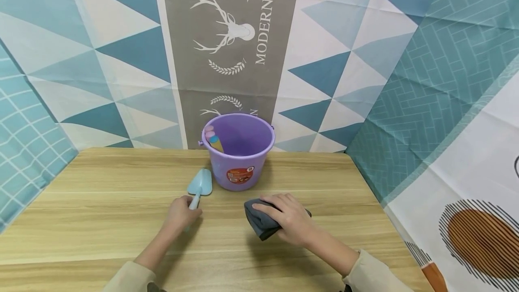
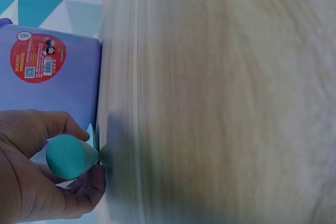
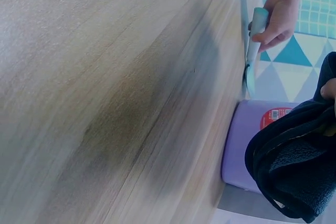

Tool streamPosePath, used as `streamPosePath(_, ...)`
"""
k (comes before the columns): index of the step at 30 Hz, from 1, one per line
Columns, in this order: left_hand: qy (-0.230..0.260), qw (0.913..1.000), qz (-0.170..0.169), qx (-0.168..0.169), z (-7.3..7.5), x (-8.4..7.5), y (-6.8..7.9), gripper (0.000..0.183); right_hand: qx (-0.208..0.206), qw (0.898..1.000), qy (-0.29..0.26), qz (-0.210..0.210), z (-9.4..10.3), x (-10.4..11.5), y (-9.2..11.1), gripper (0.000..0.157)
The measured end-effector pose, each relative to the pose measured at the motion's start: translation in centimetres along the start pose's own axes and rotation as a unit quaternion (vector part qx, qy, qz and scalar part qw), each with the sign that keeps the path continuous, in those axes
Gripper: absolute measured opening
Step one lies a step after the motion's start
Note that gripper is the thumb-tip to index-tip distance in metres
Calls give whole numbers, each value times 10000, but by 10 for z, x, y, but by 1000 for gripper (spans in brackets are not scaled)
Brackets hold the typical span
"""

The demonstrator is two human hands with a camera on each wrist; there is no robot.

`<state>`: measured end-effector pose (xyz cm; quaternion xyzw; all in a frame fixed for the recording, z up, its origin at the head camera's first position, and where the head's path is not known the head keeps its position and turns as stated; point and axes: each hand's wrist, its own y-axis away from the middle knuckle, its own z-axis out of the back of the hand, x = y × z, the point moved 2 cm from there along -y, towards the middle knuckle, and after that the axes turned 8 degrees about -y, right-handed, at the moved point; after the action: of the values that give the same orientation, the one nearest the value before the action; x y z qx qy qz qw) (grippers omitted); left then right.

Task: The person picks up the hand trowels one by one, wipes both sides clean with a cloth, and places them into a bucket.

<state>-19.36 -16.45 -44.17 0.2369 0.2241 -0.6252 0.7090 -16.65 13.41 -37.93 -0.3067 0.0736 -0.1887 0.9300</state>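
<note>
My left hand (image 1: 181,214) grips the handle of a light blue toy trowel (image 1: 201,181); its blade points away toward the bucket. In the left wrist view, thumb and fingers close around the trowel's round handle end (image 2: 66,157). A folded dark grey cloth (image 1: 261,219) with black edging is held in my right hand (image 1: 293,220), above the table. The right wrist view shows the cloth (image 3: 294,166) bunched in the fingers, most of which are out of frame. Just beyond both hands stands a purple bucket (image 1: 231,172), upright, with a red round label.
Pink, blue and yellow items (image 1: 216,142) lean inside the bucket on its left; their lower parts are hidden. The wooden table (image 1: 101,202) ends at a wall hung with patterned cloth (image 1: 324,57). More printed fabric (image 1: 454,170) hangs along the right side.
</note>
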Motion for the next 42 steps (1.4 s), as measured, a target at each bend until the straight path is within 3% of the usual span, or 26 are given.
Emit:
streamPosePath(7, 318, 9995, 15, 56, 0, 3, -2, 45, -17, 10000, -43, -47, 1, -1, 0, 77)
streamPosePath(17, 32, 9994, -120, -309, 2, 6, -4, 38, -52, 9999, -70, -78, 1, -2, 1, 76)
streamPosePath(25, 221, 9993, -65, -282, 9, 8, -1, 40, -41, 9999, -24, -109, 2, -3, 1, 76)
streamPosePath(32, 326, 9971, -309, -619, 17, 11, 5, 38, -72, 9999, 8, -82, 3, -3, 1, 75)
streamPosePath(42, 61, 9986, -483, -192, 35, 8, 20, 36, -117, 9999, 6, -59, 6, -3, -3, 72)
